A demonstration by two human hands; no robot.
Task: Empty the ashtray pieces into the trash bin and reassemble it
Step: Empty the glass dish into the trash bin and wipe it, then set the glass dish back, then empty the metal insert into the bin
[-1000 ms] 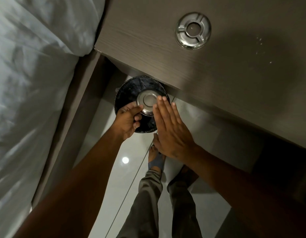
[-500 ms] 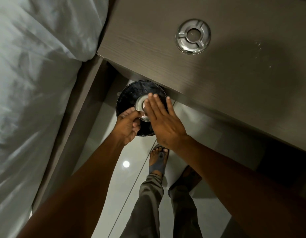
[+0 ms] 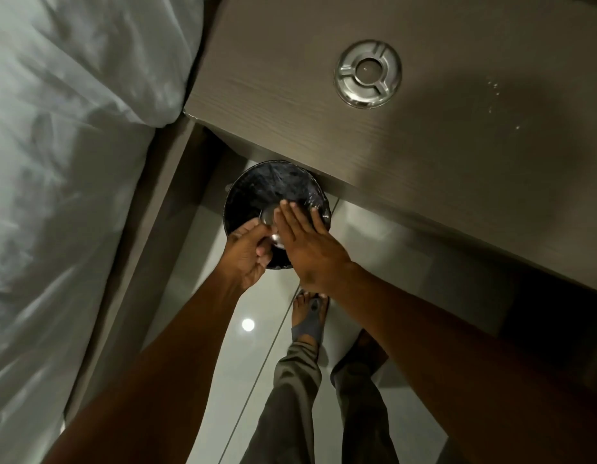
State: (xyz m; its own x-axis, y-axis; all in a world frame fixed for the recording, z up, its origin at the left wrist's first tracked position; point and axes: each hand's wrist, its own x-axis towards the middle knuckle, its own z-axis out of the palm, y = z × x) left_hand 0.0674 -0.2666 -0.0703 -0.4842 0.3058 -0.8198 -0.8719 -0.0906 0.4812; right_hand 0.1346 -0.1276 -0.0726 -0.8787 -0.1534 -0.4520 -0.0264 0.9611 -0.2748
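Observation:
A round black trash bin (image 3: 257, 192) lined with a dark bag stands on the floor, partly under the desk edge. Over its mouth my left hand (image 3: 245, 254) grips a shiny metal ashtray piece (image 3: 267, 217), mostly hidden by both hands. My right hand (image 3: 307, 244) lies flat with fingers straight, pressed against that piece from the right. The other ashtray piece, a metal ring lid with grooves (image 3: 367, 74), rests on the wooden desk (image 3: 458, 169).
A bed with white bedding (image 3: 66, 162) fills the left side, its frame close to the bin. My legs and sandalled feet (image 3: 309, 316) stand on the glossy tiled floor below the hands. White specks lie on the desk at the right.
My right hand has slid left across the ashtray piece, now covering most of it. My left hand has closed tighter on it above the bin.

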